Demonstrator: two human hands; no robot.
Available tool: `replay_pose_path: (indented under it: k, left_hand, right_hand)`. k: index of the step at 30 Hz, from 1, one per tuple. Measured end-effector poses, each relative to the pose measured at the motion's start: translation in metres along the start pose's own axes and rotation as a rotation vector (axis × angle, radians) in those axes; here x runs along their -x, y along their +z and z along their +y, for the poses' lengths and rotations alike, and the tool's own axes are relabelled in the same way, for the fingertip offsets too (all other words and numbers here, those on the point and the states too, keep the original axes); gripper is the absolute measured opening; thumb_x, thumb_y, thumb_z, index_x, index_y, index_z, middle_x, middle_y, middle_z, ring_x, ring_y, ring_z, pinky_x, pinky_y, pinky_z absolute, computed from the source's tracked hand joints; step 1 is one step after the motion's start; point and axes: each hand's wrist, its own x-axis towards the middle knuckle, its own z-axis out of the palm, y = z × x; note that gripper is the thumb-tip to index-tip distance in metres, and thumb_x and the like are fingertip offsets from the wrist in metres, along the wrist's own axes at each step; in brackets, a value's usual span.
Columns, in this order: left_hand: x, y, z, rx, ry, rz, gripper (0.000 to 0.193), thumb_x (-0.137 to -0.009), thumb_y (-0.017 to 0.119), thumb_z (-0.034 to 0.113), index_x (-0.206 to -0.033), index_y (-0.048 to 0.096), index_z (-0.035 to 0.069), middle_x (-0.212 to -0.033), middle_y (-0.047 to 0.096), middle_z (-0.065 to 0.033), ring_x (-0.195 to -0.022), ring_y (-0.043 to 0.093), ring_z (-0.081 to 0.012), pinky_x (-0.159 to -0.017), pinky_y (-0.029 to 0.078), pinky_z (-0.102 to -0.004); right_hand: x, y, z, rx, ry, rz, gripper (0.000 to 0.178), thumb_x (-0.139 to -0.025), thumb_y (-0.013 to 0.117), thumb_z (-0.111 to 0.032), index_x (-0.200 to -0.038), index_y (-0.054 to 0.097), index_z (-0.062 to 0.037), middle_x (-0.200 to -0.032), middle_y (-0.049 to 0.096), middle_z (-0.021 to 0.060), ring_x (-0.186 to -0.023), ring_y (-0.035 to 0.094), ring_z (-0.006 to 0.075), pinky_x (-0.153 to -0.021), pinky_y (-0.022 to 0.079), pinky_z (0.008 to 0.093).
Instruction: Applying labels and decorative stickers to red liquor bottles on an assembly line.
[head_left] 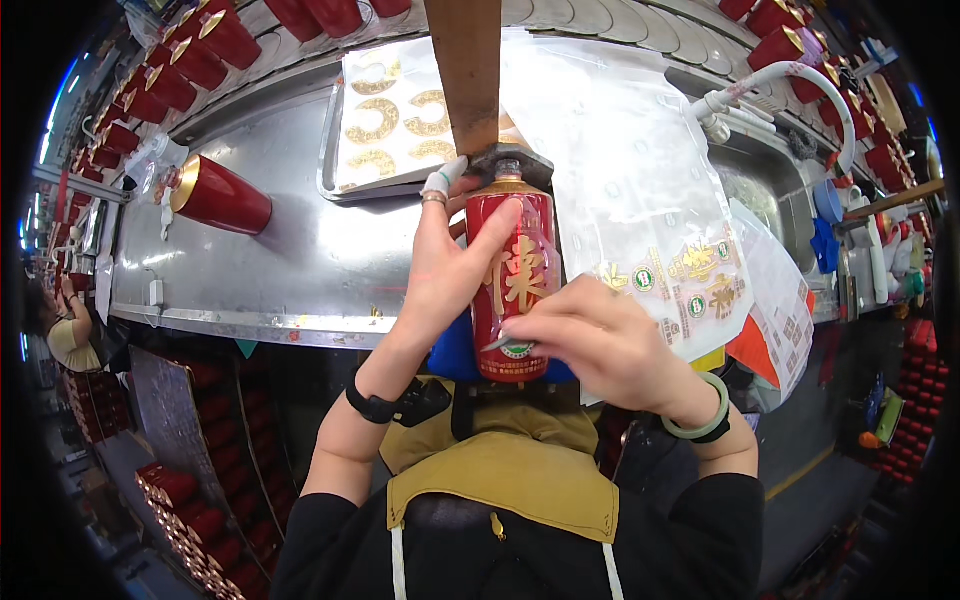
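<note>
A red bottle (488, 290) with gold characters and a green-and-white round mark lies in front of me, its neck against a dark metal holder (510, 160) on a brown upright bar. My left hand (455, 265) is closed around its left side, thumb along the front and a white cover on one fingertip. In the pinched fingers of my right hand (605, 335) is a thin grey strip-like tool (496, 343), its tip at the bottle's lower front by the round mark. The tool's exact kind is unclear.
Another red bottle (222, 195) lies on the metal bench (310, 260) at left. Behind stands a tray (330, 150) with gold crescent-shaped decals. Clear sheets (630, 130) with gold and green prints spread to the right, beside a sink (765, 190) and white hose (845, 100). Red bottles line the back.
</note>
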Motion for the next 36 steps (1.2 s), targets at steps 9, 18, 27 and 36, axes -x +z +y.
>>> replay_pose_path:
  k: [9,18,27,36]
  left_hand:
    - [0.006,-0.018,0.016,-0.012,0.031,0.121,0.066,-0.111,0.03,0.049,-0.152,0.039,-0.002,-0.141,0.055,-0.0186,-0.133,0.053,-0.027,-0.112,0.041,-0.0436]
    - [0.078,-0.015,-0.008,-0.769,0.542,-0.21,0.108,-0.09,0.036,0.084,-0.158,0.035,0.001,-0.161,0.025,-0.036,-0.143,0.04,-0.051,-0.114,0.037,-0.0525]
    - [0.085,-0.022,-0.012,-0.817,0.484,-0.198,0.11,-0.086,0.032,0.09,-0.154,0.044,0.005,-0.159,0.027,-0.0376,-0.143,0.034,-0.0568,-0.115,0.032,-0.0576]
    - [0.118,-0.022,-0.01,-0.769,0.519,-0.126,0.094,-0.087,0.041,0.086,-0.145,0.058,0.014,-0.161,0.026,-0.036,-0.145,0.031,-0.0579,-0.114,0.032,-0.0628]
  right_hand:
    - [-0.073,-0.027,0.064,0.579,-0.161,0.406,0.03,-0.079,0.072,0.004,-0.107,0.069,-0.0062,-0.092,0.068,0.0071,-0.082,0.063,0.0271,-0.071,0.052,0.0384]
    - [0.0,0.038,0.046,-0.006,0.516,0.586,0.026,-0.093,0.065,0.001,-0.119,0.062,-0.001,-0.102,0.064,0.0158,-0.091,0.066,0.0274,-0.076,0.052,0.0347]
    - [0.022,0.052,0.025,-0.283,0.642,0.597,0.025,-0.098,0.063,-0.002,-0.122,0.06,-0.0006,-0.097,0.063,0.007,-0.082,0.059,0.0088,-0.072,0.048,0.0251]
    - [0.039,0.051,-0.017,-0.456,0.65,0.494,0.031,-0.1,0.062,-0.004,-0.13,0.055,0.0002,-0.107,0.063,0.0047,-0.089,0.057,0.007,-0.074,0.045,0.0211]
